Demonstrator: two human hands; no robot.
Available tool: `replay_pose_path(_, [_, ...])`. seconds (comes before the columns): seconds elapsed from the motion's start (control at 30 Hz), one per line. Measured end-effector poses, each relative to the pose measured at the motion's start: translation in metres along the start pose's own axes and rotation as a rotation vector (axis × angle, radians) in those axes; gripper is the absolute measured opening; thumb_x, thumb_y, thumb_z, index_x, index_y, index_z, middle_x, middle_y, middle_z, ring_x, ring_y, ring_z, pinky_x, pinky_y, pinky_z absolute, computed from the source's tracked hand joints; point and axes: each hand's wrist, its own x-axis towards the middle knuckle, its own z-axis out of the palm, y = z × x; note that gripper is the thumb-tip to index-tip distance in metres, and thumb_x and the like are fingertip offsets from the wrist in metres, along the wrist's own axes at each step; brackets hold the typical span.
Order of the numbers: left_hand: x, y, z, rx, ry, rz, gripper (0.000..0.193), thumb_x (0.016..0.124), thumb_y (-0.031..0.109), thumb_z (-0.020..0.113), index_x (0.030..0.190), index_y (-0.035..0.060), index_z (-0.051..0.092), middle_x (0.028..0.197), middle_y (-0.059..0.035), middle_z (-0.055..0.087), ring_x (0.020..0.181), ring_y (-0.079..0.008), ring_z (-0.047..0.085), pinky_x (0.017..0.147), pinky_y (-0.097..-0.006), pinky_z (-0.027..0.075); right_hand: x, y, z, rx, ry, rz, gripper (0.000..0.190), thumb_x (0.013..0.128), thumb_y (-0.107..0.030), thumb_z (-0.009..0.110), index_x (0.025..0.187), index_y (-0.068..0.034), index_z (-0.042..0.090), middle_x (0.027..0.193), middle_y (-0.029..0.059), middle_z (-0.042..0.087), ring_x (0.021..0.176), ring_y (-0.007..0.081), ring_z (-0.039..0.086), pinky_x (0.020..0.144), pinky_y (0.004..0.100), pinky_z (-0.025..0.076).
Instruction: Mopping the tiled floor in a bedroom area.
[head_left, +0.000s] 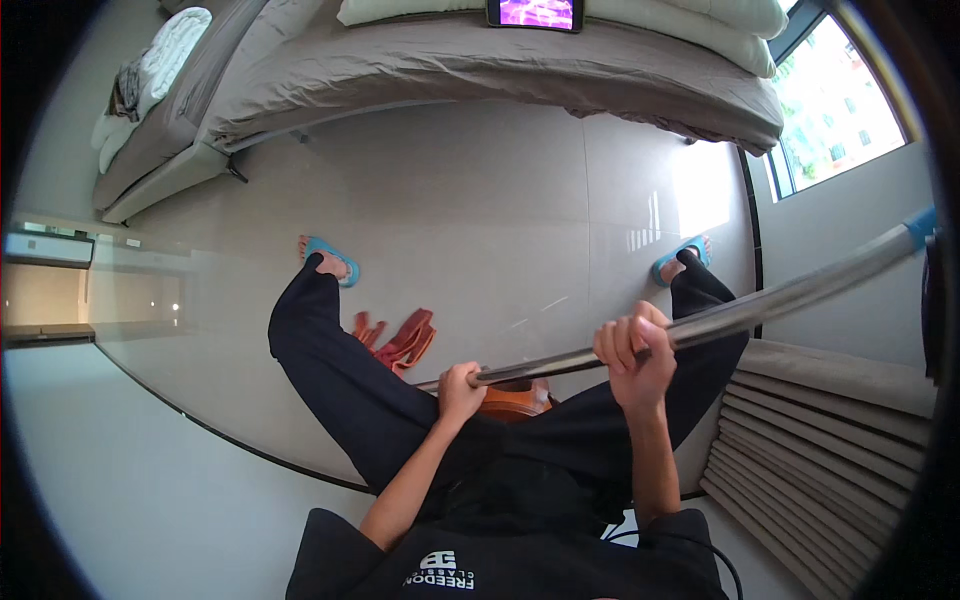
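A long shiny metal pole (547, 366) runs aslant across my lap, rising to the right, where it bears a light blue part at its far end. My left hand (460, 391) is closed round the pole near its lower end. Farther up, my right hand (637, 352) grips it too, thumb on top. Between my thighs, partly hidden behind the pole, is an orange-brown object (516, 403), perhaps a stool seat. Red cloth strips or gloves (405, 341) lie on the floor beside my leg on the left; which they are, I cannot tell.
A bed with a grey-brown sheet (450, 64) stands ahead, bearing pillows (682, 34) and a lit phone or tablet (535, 13). Folded white bedding (176, 52) lies at the upper left. A window (840, 105) and a pleated grey curtain (817, 450) are on the right. Glossy tiles (480, 210) cover the floor.
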Motion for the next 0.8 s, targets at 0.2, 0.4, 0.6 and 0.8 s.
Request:
replay_pose_path(0.2, [0.037,0.083,0.045,-0.204,-0.044,0.335,0.018,0.072,0.013,0.067,0.065,0.0034,0.053,0.063,-0.018,0.056,0.065,-0.0391,0.058,0.057,-0.0449,0.042,-0.036,-0.08,0.009,-0.235,-0.128,-0.358,0.027,0.084,-0.009,0.047,0.061,-0.009,0.034,0.045,0.003,0.038,0.036,0.0111,0.035,0.036,0.0277,0.028])
replay_pose_path(0.4, [0.023,0.183,0.114,-0.38,-0.438,0.562,0.02,0.068,0.012,0.069,0.062,0.005,0.051,0.059,-0.0158,0.051,0.059,-0.0346,0.056,0.053,-0.0415,0.04,-0.08,-0.164,0.03,-0.498,-0.077,-0.702,0.022,0.089,-0.012,0.049,0.07,-0.011,0.038,0.046,0.0028,0.045,0.034,0.0091,0.041,0.031,0.0205,0.035])
replay_pose_path(0.6, [-0.005,0.211,0.134,-0.548,-0.928,0.602,0.023,0.066,0.011,0.073,0.065,-0.0005,0.052,0.057,-0.0163,0.049,0.052,-0.0274,0.051,0.052,-0.037,0.038,-0.08,-0.181,0.043,-0.699,-0.038,-0.702,0.024,0.096,-0.023,0.055,0.081,-0.011,0.04,0.05,0.0039,0.049,0.035,0.0103,0.044,0.033,0.019,0.038])
replay_pose_path(0.8, [0.007,0.217,0.127,-0.47,-0.896,0.725,0.013,0.065,0.008,0.068,0.067,-0.0019,0.059,0.059,-0.0189,0.054,0.054,-0.0284,0.058,0.053,-0.0386,0.043,-0.098,-0.172,0.031,-0.601,0.065,-0.833,0.026,0.095,-0.028,0.057,0.081,-0.012,0.043,0.052,-0.001,0.051,0.037,0.0048,0.042,0.035,0.0136,0.031])
